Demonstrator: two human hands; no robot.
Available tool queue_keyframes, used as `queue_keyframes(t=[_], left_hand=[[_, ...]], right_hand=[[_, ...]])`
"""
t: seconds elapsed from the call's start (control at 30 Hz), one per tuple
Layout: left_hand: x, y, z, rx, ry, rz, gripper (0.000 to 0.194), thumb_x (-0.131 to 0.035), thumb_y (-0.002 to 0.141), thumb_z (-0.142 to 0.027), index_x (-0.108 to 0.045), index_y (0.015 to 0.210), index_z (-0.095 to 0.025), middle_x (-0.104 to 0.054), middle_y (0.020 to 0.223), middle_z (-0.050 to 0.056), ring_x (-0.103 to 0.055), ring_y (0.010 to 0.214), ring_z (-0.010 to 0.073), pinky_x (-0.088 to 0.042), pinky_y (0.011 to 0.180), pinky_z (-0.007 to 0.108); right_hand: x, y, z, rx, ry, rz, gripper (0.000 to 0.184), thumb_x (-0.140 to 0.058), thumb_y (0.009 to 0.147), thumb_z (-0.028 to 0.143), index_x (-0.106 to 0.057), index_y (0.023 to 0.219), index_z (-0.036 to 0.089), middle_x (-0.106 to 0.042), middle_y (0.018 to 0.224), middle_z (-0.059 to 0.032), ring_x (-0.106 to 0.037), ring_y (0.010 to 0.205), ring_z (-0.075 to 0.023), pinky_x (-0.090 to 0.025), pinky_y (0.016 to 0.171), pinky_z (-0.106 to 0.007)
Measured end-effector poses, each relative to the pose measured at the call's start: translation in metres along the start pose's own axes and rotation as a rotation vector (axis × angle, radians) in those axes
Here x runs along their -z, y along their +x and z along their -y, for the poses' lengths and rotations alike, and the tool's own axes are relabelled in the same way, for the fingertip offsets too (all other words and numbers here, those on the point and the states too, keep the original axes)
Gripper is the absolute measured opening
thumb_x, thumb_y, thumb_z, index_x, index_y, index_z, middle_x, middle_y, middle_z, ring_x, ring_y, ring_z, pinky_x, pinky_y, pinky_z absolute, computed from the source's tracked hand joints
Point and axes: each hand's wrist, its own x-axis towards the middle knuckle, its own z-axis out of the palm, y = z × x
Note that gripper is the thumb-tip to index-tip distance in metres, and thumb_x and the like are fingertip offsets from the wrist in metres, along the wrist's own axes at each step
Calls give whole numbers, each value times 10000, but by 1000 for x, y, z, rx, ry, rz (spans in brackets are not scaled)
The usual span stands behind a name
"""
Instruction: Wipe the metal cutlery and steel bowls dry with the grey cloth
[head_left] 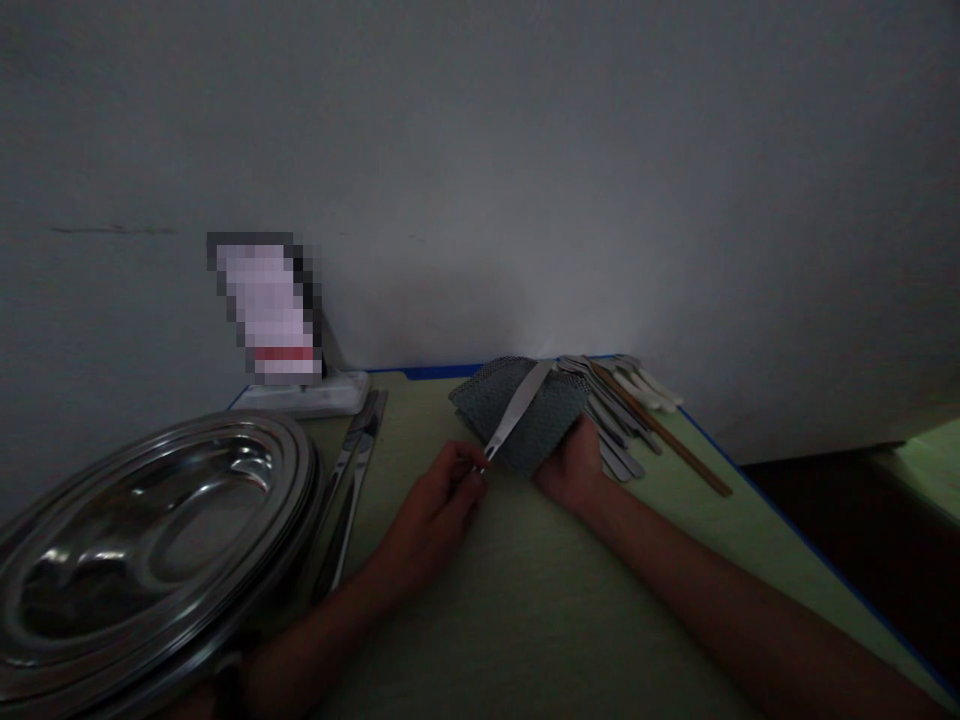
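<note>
A metal table knife (pixel 517 408) slants up and to the right, its handle pinched in my left hand (pixel 442 495). Its blade lies over a dark grey-green cloth (pixel 501 395). The cloth rests in my right hand (pixel 574 468), which is closed on its lower right edge; some of those fingers are hidden beneath the fabric. Just beyond my right hand, several pieces of metal cutlery (pixel 621 465) lie on the table, partly covered by the cloth.
Stacked metal oval dishes (pixel 289 440) fill the left side. Beside them lie several knives (pixel 361 455). A blurred-out phone-like screen (pixel 270 310) stands on a white box (pixel 330 398). Wooden chopsticks (pixel 675 440) and white-handled cutlery (pixel 651 390) lie right on the pale green table (pixel 540 620), against a wall.
</note>
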Motion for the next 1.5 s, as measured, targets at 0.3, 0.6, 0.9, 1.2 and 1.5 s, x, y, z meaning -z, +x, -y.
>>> queue_keyframes(t=[0.3,0.6,0.9,1.2,1.5], left_hand=[[1,1,-1,-1,52,14,102,-398,868,-241,-429,960,-209,-417,645,-65,-377,540,89,-314,495,196],[0,1,-1,-51,238,0,97,-374,875,-224,-436,945,-199,-465,648,-60,-434,576,106,-342,545,221],[-1,0,-5,-70,343,19,93,-375,883,-235,-457,905,-197,-492,662,-48,-474,605,121,-353,583,241],[-1,-1,-5,-84,350,35,90,-382,877,-242,-464,883,-205,-475,626,-54,-455,575,119,-338,545,231],[-1,-2,-6,-67,332,18,91,-398,860,-243,-475,881,-199,-478,608,-57,-450,559,114,-333,530,227]], right_hand=[[-3,0,-2,-58,-2,-61,266,-399,797,282,-650,878,249,-715,766,-16,-632,929,-189,-494,837,-378],[-1,-2,-2,-101,-136,-20,172,-450,733,197,-605,660,199,-688,694,-21,-635,884,-200,-505,829,-358],[-5,-2,-5,-94,-119,-33,127,-494,803,171,-619,788,185,-702,754,-15,-641,877,-177,-508,815,-340],[6,9,-5,-68,-102,-176,254,-447,865,353,-626,782,193,-694,688,-27,-655,792,-178,-537,762,-333],[1,8,-2,-105,-106,-143,255,-460,859,365,-623,790,181,-688,671,-33,-654,782,-184,-540,747,-336]])
